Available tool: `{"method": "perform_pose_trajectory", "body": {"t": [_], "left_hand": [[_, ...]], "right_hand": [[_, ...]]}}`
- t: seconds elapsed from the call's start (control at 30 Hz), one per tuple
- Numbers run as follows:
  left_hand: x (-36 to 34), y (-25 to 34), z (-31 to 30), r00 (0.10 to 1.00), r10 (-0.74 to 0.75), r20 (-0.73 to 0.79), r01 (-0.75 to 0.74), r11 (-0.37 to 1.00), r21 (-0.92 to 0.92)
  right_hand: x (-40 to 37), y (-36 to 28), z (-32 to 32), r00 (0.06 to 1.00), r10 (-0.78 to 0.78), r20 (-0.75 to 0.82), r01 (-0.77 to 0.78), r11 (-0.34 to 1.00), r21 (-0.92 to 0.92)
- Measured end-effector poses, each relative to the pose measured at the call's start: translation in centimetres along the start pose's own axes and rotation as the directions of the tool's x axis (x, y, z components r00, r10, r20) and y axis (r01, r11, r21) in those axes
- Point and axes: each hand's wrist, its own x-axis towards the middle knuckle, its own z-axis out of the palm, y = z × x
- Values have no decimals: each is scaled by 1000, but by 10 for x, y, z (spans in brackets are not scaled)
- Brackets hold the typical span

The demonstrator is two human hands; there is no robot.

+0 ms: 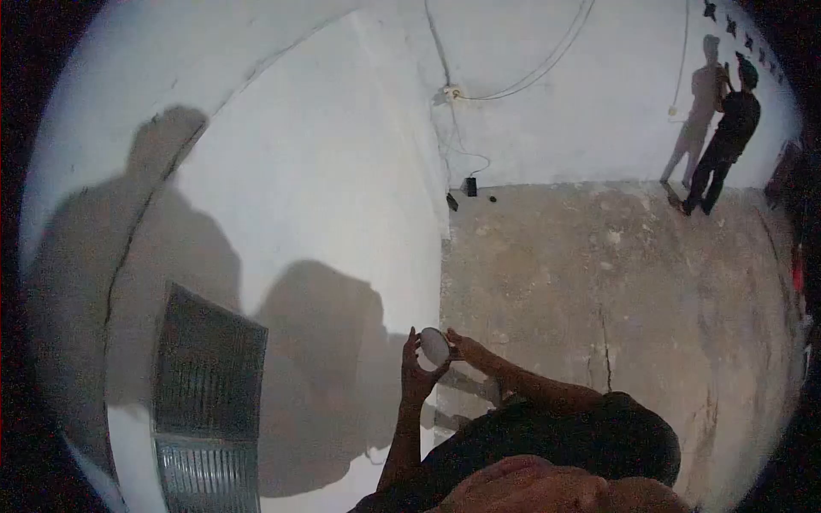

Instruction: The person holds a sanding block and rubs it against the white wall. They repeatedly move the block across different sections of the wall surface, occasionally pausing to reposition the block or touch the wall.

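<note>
A pale grey round disc [434, 347], seen as an oval, is held up between my two hands; its exact kind does not show. My left hand [416, 369] grips it from below and the left, with a finger raised along one side and the thumb spread under the lower edge. At the opposite side, my right hand [462, 345] has its fingers closed on the disc's right edge. Both hands are at about the line where the white wall meets the floor in view. Parts of the fingertips behind the disc are hidden.
Another person [734, 128] in dark clothes stands by the far wall. A black box [470, 186] lies at the wall's foot, below a socket [451, 91] with hanging cables. Left is a grey ridged panel [209, 385]. The concrete floor [547, 282] is cracked and stained.
</note>
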Motion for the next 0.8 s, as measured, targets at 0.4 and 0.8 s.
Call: {"method": "perform_pose_trajectory", "body": {"t": [0.4, 0.8], "left_hand": [[109, 24, 45, 974, -180, 140, 206, 959, -193], [149, 28, 59, 905, -252, 343, 358, 886, -294]], "right_hand": [[10, -65, -99, 910, -404, 94, 407, 913, -16], [7, -87, -127, 888, -458, 49, 459, 873, -163]]}}
